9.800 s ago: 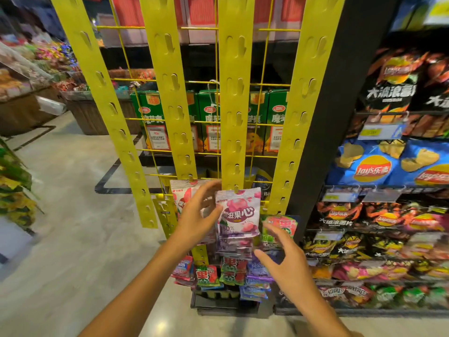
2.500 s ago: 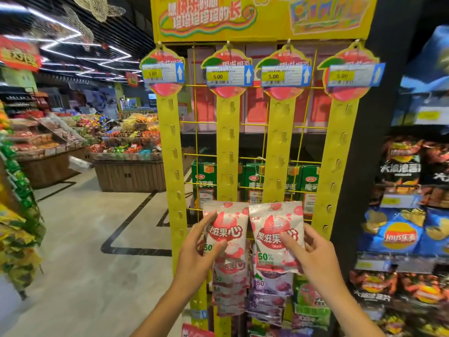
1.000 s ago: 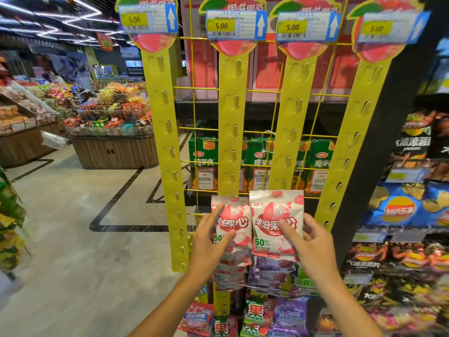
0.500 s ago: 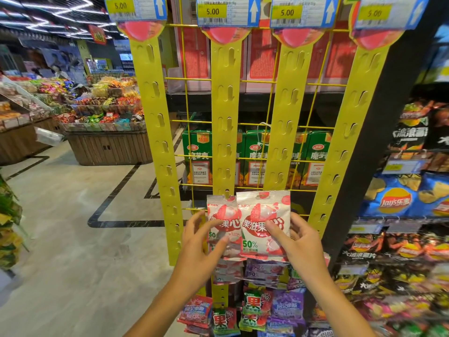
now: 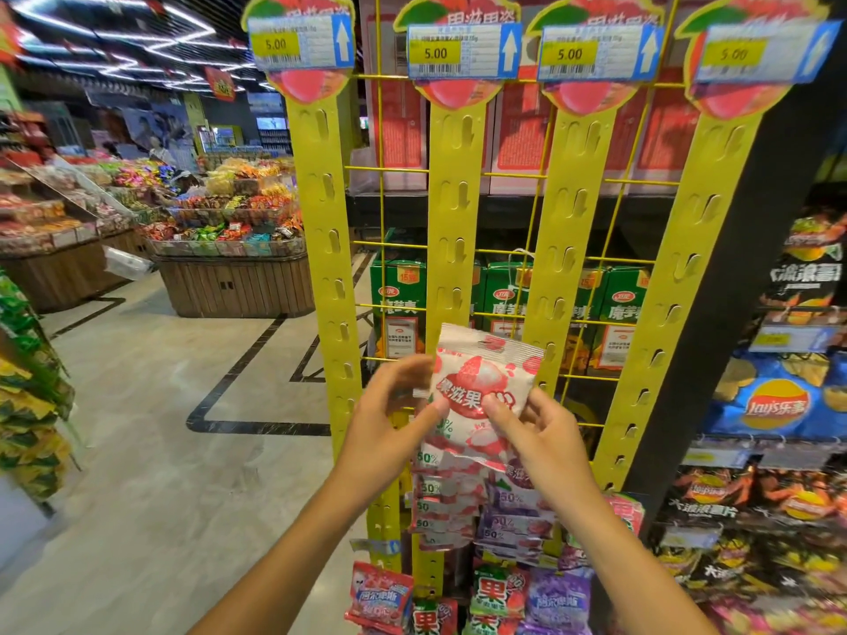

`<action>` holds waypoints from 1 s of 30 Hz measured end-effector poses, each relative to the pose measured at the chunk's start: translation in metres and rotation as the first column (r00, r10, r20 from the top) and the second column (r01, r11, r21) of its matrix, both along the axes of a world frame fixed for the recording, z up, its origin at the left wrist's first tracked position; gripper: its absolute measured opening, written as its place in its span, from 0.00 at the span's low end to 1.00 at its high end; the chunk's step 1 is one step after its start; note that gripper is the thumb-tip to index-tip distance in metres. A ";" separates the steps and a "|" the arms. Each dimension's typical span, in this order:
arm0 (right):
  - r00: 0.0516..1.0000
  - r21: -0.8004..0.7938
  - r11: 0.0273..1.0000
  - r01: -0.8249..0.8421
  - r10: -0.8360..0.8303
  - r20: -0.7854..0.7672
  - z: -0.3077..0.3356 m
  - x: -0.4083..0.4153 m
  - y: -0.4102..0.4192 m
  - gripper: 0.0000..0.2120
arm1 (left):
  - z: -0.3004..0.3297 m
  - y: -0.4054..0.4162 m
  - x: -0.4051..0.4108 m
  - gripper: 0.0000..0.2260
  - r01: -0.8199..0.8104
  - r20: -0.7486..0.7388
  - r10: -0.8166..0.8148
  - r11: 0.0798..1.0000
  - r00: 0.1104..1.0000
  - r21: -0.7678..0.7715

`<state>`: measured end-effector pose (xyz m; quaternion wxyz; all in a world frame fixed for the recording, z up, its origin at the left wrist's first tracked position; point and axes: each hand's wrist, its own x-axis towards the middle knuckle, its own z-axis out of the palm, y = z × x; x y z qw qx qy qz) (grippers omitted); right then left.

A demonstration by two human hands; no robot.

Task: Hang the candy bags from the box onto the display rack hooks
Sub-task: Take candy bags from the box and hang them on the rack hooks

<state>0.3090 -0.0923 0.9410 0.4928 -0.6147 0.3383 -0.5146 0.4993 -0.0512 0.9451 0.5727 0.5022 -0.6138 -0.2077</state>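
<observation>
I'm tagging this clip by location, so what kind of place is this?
Most likely a supermarket snack aisle. Yellow hanging display strips carry price tags reading 5.00, chip bags fill shelves on the right, and bulk candy bins stand behind. Both hands hold a candy bag at the rack.

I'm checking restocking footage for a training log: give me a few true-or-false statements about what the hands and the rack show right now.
1. Both the left hand and right hand hold the candy bag. True.
2. All four price tags read 5.00. True.
3. The hanging strips are red. False: yellow.
4. The strips' upper hooks are full of bags. False: they are bare; bags hang only low down.
</observation>
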 end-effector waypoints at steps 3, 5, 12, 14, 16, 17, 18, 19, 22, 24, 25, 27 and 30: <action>0.999 -0.048 0.998 0.035 -0.036 -0.011 0.006 -0.002 -0.003 0.10 | 0.020 -0.015 0.003 0.24 0.002 -0.064 -0.002 1.000 0.998 0.004; 0.997 -0.076 0.997 0.028 -0.033 -0.065 0.009 -0.003 -0.007 0.11 | 0.031 -0.024 0.002 0.24 0.039 -0.080 -0.035 0.998 0.996 0.049; 0.993 -0.068 0.997 -0.025 0.016 -0.121 0.008 -0.006 -0.015 0.16 | 0.040 -0.037 0.009 0.14 0.071 -0.063 -0.066 0.993 0.996 0.089; 0.992 -0.081 0.997 -0.013 0.002 -0.129 0.009 -0.005 -0.016 0.16 | 0.039 -0.040 0.010 0.10 0.126 -0.073 -0.119 0.988 0.990 0.092; 0.989 -0.093 0.996 -0.004 -0.010 -0.146 0.011 -0.004 -0.018 0.16 | 0.041 -0.039 0.008 0.08 0.168 -0.122 -0.156 0.981 0.980 0.094; 0.989 -0.090 0.996 -0.011 -0.003 -0.146 0.012 -0.002 -0.020 0.15 | 0.042 -0.038 0.007 0.08 0.191 -0.155 -0.175 0.977 0.972 0.099; 0.989 -0.087 0.996 -0.020 0.007 -0.145 0.013 0.000 -0.021 0.14 | 0.042 -0.038 0.007 0.08 0.208 -0.179 -0.187 0.973 0.966 0.104; 0.989 -0.083 0.996 -0.023 0.011 -0.146 0.014 0.002 -0.022 0.13 | 0.042 -0.038 0.006 0.09 0.217 -0.195 -0.193 0.970 0.962 0.111; 0.986 -0.086 0.996 -0.010 -0.004 -0.165 0.011 0.005 -0.025 0.11 | 0.041 -0.038 0.007 0.10 0.216 -0.203 -0.190 0.969 0.961 0.119; 0.983 -0.080 0.997 -0.005 -0.009 -0.181 0.007 0.006 -0.025 0.10 | 0.039 -0.039 0.011 0.09 0.198 -0.175 -0.176 0.973 0.969 0.115; 0.981 -0.073 0.997 -0.004 -0.010 -0.193 0.003 0.006 -0.024 0.11 | 0.038 -0.038 0.012 0.09 0.190 -0.164 -0.171 0.976 0.972 0.110; 0.977 -0.051 0.999 0.011 -0.022 -0.212 -0.003 0.009 -0.021 0.12 | 0.034 -0.039 0.016 0.15 0.170 -0.134 -0.156 0.981 0.979 0.097; 0.971 -0.029 0.998 0.052 -0.057 -0.233 -0.014 0.012 -0.022 0.17 | 0.026 -0.040 0.019 0.20 0.161 -0.110 -0.150 0.982 0.983 0.097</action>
